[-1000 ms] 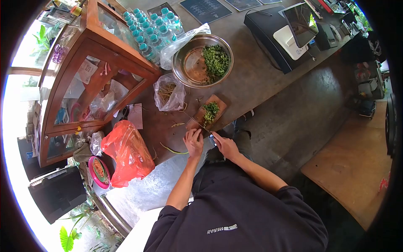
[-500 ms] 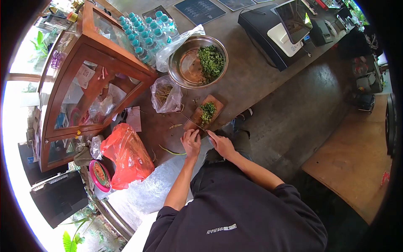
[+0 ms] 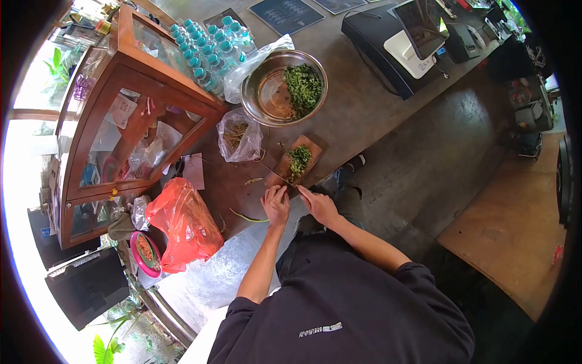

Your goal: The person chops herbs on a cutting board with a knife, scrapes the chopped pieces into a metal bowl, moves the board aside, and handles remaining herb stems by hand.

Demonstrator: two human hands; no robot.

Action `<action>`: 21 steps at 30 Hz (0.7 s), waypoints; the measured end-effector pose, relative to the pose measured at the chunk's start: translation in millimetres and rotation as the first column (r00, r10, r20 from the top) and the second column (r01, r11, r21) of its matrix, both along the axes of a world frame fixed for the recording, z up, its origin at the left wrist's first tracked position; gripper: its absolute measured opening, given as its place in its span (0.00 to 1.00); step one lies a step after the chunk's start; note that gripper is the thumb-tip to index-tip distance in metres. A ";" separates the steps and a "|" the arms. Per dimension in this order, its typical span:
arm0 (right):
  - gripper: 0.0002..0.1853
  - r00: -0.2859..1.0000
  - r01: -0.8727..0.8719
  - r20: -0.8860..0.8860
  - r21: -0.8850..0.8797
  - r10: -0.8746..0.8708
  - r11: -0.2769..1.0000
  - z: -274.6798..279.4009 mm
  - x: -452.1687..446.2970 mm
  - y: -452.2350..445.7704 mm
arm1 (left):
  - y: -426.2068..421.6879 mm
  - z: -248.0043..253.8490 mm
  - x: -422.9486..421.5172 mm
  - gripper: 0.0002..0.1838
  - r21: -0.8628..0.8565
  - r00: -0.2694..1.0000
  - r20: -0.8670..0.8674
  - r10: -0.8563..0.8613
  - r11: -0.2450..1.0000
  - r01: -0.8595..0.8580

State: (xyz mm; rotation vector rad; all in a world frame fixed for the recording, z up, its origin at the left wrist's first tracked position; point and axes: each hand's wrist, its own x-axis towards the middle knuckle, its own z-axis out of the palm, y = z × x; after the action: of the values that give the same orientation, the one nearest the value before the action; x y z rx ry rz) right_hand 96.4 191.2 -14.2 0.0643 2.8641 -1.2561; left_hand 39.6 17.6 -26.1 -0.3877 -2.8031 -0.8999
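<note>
A small wooden cutting board (image 3: 310, 145) lies by the table edge with a heap of chopped green vegetable (image 3: 299, 159) on it. My right hand (image 3: 319, 206) is closed around the handle of a knife (image 3: 280, 177), whose thin blade slants up and left across the near end of the board. Opposite the blade, my left hand (image 3: 276, 207) has its fingers curled at the board's near edge; what they pinch is hidden. A long green bean (image 3: 248, 218) rests on the table left of my left hand.
Beyond the board stands a steel bowl (image 3: 267, 91) with more chopped greens. Left of it are a clear plastic bag (image 3: 240, 136) of trimmings, a red plastic bag (image 3: 185, 224), a pink-rimmed bowl (image 3: 136, 258), a wooden glass cabinet (image 3: 130, 121) and several water bottles (image 3: 215, 60).
Both hands stay almost in place, with the knife still at the near end of the board. The whole view has shifted slightly.
</note>
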 end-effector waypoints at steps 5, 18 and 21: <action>0.21 0.992 -0.017 0.128 0.007 0.016 1.000 8.6 7.9 5.6 | -1.6 0.4 -2.6 0.12 -0.003 0.999 0.040 0.012 1.000 -0.012; 0.22 0.999 -0.007 0.036 -0.027 0.008 1.000 6.1 7.1 4.2 | -2.1 0.6 -2.3 0.12 -0.034 0.999 0.035 0.009 0.999 -0.007; 0.21 0.995 -0.017 0.097 0.017 0.016 1.000 0.7 14.7 6.2 | 0.9 3.3 0.8 0.12 -0.007 0.998 0.053 0.017 1.000 -0.017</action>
State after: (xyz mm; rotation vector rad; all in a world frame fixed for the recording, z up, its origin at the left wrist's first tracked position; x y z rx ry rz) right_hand 111.1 197.3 -13.5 0.0986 2.7880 -1.1901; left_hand 40.4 18.4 -22.8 -0.3450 -2.8537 -0.9115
